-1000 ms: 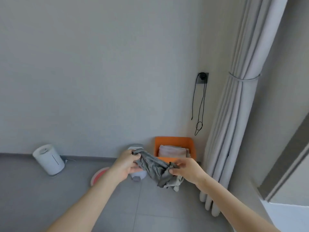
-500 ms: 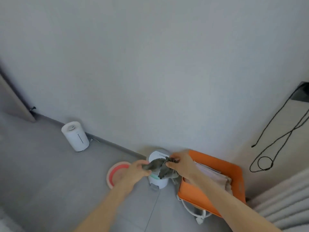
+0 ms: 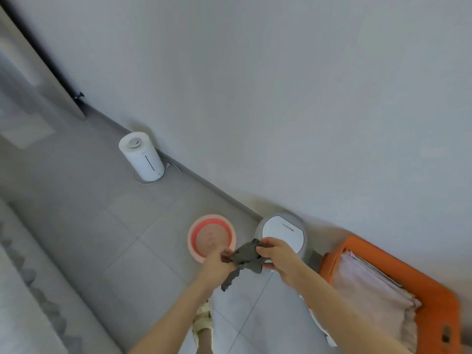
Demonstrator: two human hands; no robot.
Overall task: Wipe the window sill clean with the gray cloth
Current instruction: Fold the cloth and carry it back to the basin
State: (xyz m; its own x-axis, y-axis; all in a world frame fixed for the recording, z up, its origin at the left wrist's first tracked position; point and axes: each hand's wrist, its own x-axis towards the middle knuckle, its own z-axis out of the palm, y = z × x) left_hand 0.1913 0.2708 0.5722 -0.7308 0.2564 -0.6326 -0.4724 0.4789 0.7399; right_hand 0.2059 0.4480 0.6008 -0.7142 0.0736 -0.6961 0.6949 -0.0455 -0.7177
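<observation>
The gray cloth is bunched between both hands, low in the middle of the view, with one corner hanging down. My left hand grips its left end. My right hand pinches its upper right edge between thumb and fingers. Both forearms reach in from the bottom of the frame. No window sill is in view; the camera looks down at a gray tiled floor and a white wall.
A white cylindrical appliance stands by the wall. A pink round basin and a white-topped round bin sit on the floor beyond the hands. An orange crate with folded cloths is at the right. A sandalled foot shows below.
The view has swung left and down, so the curtain and wall socket have left the frame. The hands have drawn closer together and the cloth is more bunched.
</observation>
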